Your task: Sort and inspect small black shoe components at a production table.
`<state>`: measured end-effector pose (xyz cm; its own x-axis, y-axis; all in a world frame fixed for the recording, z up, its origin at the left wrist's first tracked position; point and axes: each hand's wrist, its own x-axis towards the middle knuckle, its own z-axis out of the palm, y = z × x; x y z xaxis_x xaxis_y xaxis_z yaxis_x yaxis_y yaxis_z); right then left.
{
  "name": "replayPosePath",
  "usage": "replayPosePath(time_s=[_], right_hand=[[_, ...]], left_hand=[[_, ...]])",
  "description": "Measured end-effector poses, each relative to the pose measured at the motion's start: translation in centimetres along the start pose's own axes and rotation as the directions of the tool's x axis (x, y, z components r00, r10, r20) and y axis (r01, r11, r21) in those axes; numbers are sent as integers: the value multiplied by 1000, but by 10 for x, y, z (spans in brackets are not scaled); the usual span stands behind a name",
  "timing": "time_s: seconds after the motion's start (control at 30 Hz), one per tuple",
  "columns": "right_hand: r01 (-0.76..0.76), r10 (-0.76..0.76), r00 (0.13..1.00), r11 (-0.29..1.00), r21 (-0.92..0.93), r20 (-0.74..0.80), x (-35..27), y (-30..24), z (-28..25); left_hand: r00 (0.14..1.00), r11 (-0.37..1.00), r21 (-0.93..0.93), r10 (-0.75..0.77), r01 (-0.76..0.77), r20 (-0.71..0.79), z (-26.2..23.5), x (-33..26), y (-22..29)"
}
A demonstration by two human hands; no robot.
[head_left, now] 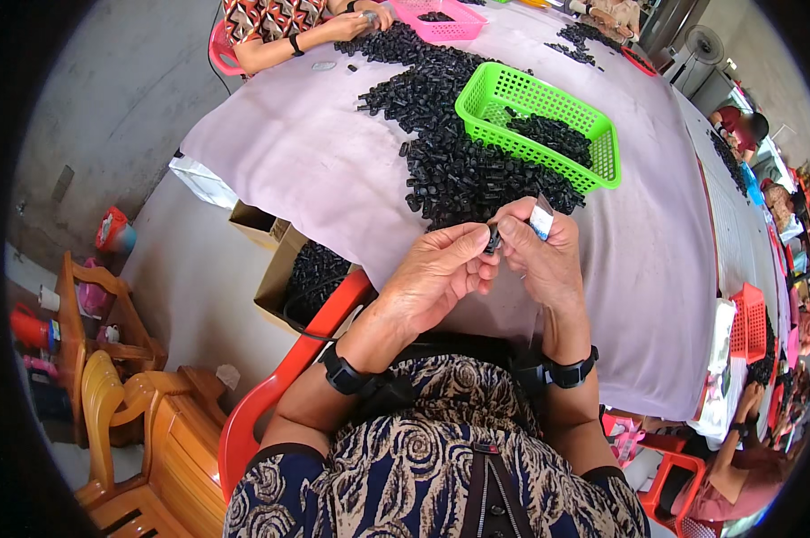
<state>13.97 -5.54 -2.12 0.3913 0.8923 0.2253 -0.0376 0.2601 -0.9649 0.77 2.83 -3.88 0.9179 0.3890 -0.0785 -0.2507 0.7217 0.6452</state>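
My left hand (445, 269) and my right hand (544, 255) meet over the near edge of the cloth-covered table. Between their thumbs and fingertips they pinch a small black plastic part (493, 238). A thin flat piece with a white and blue wrap (541, 218) sticks up from my right hand; its lower end is hidden by the fingers. Just beyond the hands lies a pile of similar black parts (459, 175). Behind it stands a bright green plastic basket (608, 134) with more of these parts inside.
A pinkish cloth covers the table (656, 296). Across it, a co-worker's hands (355, 22) handle parts near a pink basket (441, 29). On my left are an open carton (275, 282) of black parts, a red chair (284, 377) and wooden chairs (167, 421). Several people work at the right.
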Motion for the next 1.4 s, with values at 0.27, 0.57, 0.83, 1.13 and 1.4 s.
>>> replayPosePath(time_s=[0.27,0.57,0.83,1.13,1.4], right_hand=[[63,-64,996,998,6,63,0,-5,9],[171,-168,985,975,-143,36,-2,-8,12],[182,-180,983,976,-123,27,-4,-14,15],[264,-263,962,818,-511,76,-9,-20,10],[377,-323,924,683,-625,205,-9,-29,20]], left_hand=[[998,998,-27,53,-53,-24,-1,-1,4],[989,989,82,126,-119,-80,5,-6,6],[995,994,23,102,-102,-7,3,-7,9],[976,978,-39,203,-206,-76,9,-13,16],[971,970,-50,233,-236,-54,8,-14,18]])
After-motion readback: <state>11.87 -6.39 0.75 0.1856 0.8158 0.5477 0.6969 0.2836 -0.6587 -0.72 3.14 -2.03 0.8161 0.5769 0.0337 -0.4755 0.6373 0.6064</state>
